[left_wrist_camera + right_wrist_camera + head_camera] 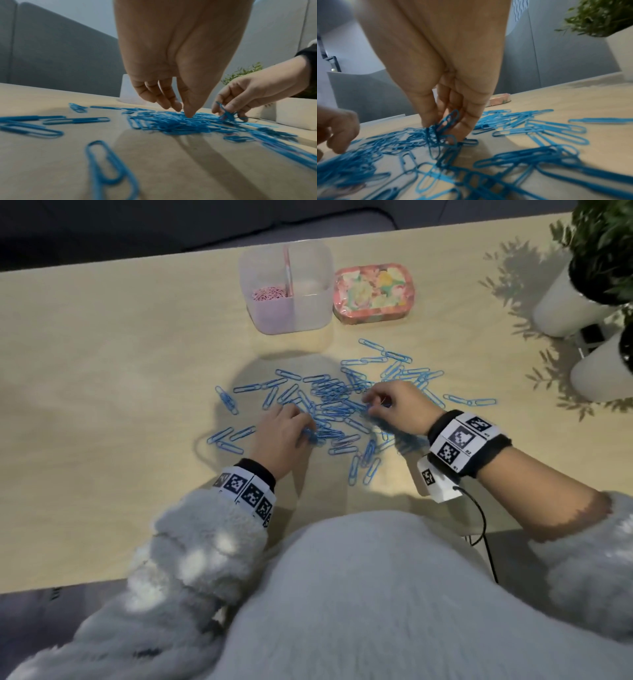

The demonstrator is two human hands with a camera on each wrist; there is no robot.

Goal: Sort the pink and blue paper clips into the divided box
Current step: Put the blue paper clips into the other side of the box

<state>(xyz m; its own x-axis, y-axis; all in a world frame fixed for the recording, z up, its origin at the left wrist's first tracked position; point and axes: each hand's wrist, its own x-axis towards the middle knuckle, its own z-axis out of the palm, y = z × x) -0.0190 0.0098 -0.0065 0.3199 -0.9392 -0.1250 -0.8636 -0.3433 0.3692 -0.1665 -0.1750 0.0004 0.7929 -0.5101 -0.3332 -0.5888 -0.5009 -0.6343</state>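
Observation:
Blue paper clips (pixel 329 402) lie in a loose pile and scatter on the wooden table (pixel 120 371). One paler, pinkish clip (pixel 343 442) shows among them. The translucent divided box (pixel 308 313) stands behind the pile. Pink clips (pixel 270 293) fill its left compartment, and I see nothing in its right one. My left hand (pixel 308 433) reaches down onto the pile's left side, its thumb tip (pixel 188 115) touching clips and no clip visibly held. My right hand (pixel 371 402) pinches a tangled bunch of blue clips (pixel 448 121) just above the pile's right side.
A floral tin (pixel 373 292) sits right of the box. Two white plant pots (pixel 568 302) (pixel 603 368) stand at the table's right edge. A black cable (pixel 483 529) hangs from my right wrist over the near table edge.

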